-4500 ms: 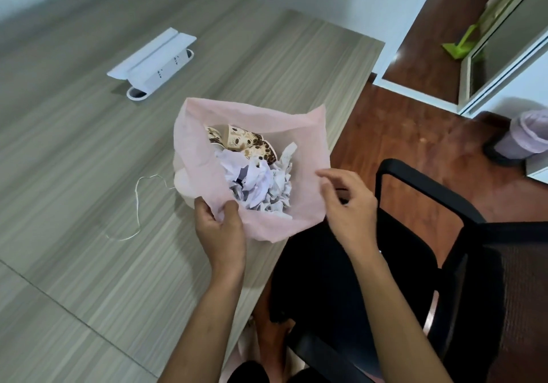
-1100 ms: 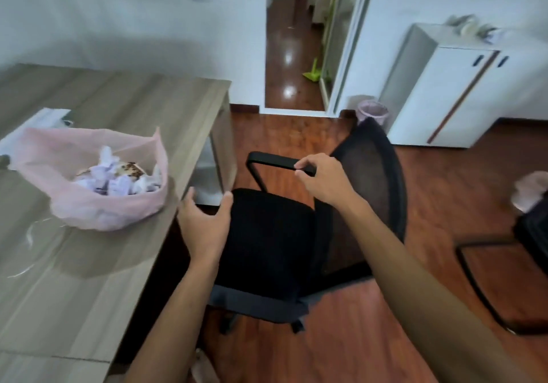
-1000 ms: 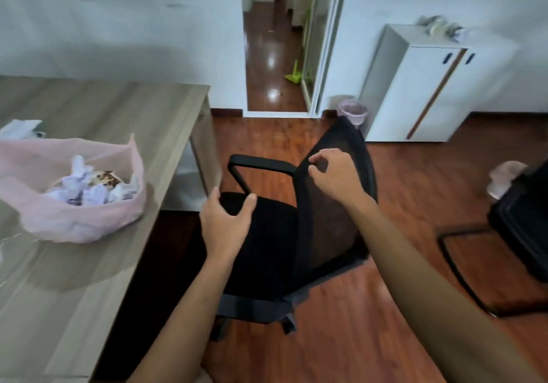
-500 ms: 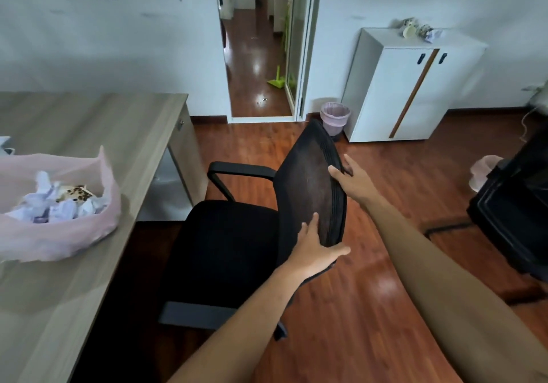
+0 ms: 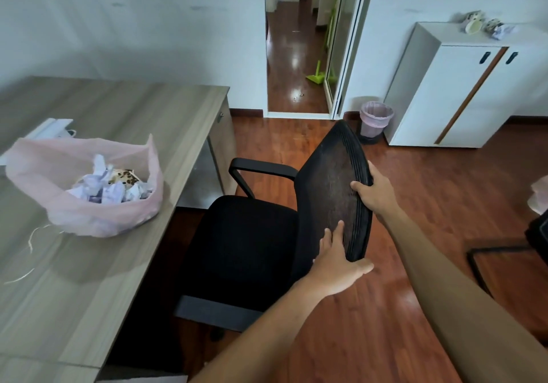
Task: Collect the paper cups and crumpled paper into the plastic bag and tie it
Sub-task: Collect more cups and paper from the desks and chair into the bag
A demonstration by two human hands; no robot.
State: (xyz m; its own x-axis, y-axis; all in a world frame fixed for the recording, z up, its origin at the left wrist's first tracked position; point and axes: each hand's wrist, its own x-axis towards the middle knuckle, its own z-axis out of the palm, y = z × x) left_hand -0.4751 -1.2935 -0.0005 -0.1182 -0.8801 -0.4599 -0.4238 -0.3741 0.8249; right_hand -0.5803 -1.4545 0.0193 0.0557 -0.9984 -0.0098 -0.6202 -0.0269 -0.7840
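Both hands are on the office chair (image 5: 252, 234) backrest. The left hand (image 5: 335, 256) presses flat with straight fingers; the right hand (image 5: 375, 191) curls round its rim. The open pink plastic bag (image 5: 98, 205) sits near the desk's (image 5: 89, 279) right edge.

Both forearms and hands are bare, with no sleeves showing.
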